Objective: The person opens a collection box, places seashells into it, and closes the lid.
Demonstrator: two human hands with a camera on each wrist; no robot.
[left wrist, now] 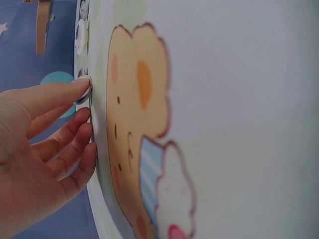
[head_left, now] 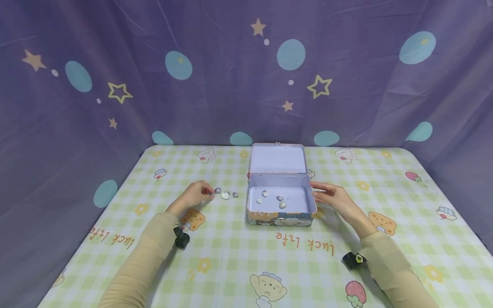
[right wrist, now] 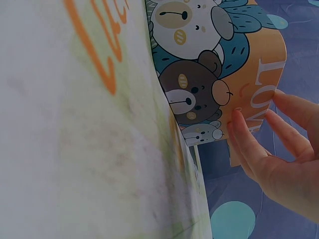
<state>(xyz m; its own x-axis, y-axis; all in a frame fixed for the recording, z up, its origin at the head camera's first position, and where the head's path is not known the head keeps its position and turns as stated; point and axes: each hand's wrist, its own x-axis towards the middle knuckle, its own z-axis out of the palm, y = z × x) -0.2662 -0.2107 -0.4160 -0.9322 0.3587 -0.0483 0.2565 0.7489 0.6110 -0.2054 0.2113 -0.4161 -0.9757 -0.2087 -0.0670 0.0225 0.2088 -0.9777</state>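
My left hand (head_left: 197,193) is low over the cloth left of the tin, thumb and fingers pinching a small seashell (left wrist: 84,97). Just right of those fingertips, a purplish shell (head_left: 217,191), a white round shell (head_left: 225,195) and another small shell (head_left: 235,194) lie in a row. An open tin box (head_left: 281,219) with cartoon bears has its lid (head_left: 277,158) tipped back. Several shells, one of them a pale shell (head_left: 283,205), are scattered on its floor. My right hand (head_left: 339,202) rests its extended fingertips against the tin's right side.
A checked tablecloth (head_left: 231,265) with cartoon prints covers the table. Behind it hangs a purple curtain (head_left: 231,107) with stars and dots. A black wrist device (head_left: 181,238) is strapped to the left sleeve, and another black device (head_left: 353,260) to the right.
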